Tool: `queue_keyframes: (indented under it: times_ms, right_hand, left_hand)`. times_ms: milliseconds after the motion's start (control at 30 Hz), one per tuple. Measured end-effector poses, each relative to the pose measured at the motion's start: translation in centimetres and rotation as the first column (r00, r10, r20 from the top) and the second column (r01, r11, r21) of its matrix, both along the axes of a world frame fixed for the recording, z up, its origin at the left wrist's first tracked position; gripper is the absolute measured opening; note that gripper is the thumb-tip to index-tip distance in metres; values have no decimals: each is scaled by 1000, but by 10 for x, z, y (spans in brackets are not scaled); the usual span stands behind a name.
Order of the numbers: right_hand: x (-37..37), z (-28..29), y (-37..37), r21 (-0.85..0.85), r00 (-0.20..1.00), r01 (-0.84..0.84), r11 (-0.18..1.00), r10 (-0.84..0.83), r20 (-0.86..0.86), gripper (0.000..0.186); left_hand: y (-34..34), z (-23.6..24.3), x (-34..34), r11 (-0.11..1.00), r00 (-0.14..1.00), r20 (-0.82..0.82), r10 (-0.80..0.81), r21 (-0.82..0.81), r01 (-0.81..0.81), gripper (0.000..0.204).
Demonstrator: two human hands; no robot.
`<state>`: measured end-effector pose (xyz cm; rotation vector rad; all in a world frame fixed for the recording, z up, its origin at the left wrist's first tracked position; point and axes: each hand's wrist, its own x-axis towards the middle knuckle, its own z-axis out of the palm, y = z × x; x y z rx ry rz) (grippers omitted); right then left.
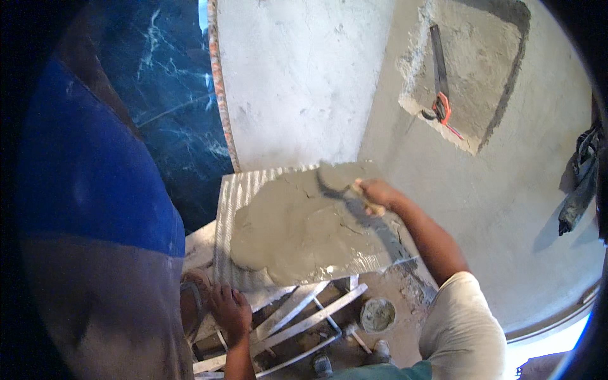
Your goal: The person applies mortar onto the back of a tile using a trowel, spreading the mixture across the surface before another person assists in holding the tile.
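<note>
My right hand [375, 196] grips the yellowish handle of a trowel [339, 193], its blade in a thick spread of grey mortar [285, 228] on a rectangular tile [227, 196]. Combed ridges show along the tile’s left and lower edges. My left hand [231, 307] is at the lower-left edge of the tile with fingers curled onto it. Beneath the tile are pale wooden slats [316, 316] and grey bars.
Behind are dark blue marbled tiles [174, 120], a pale panel [291, 76] and a grey plastered surface with a recess holding an orange-handled saw [443, 107]. Dark cloth [573, 183] hangs right. A bucket [378, 313] stands below. A large blue-and-grey shape [107, 209] fills the left.
</note>
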<state>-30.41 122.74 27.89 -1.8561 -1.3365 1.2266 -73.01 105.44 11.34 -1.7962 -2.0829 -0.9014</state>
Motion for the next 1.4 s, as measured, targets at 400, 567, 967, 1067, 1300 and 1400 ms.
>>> queue_keyframes:
  times_ms: [400, 567, 967, 1067, 1300, 1400]
  right_hand:
    - [-55, -10, -87, -289, 973, 33, 957, -97, -210, 37]
    - [-130, -28, -105, -80, 952, -299, 951, 303, 47, 48]
    - [26, 11, -217, -33, 972, 230, 973, -228, 51, 42]
    - [62, 12, -227, -48, 943, 326, 944, -322, 78, 44]
    - [31, -26, -234, -39, 975, 196, 980, -191, 114, 42]
    - [-10, 20, -261, -96, 999, 33, 995, -32, 6, 43]
  left_hand:
    - [6, -5, -1, 1000, 999, -40, 21, -22, -22, 25]
    - [7, -1, 9, 1000, 998, 61, -13, -11, 14, 25]
    - [5, -15, -28, 958, 956, 162, -246, -112, 266, 33]
    - [6, -3, -21, 951, 958, 116, -263, -133, 278, 33]
    - [3, 10, -13, 954, 963, 28, -268, -133, 270, 33]
    - [-5, 9, -29, 966, 972, 5, -235, -112, 234, 32]
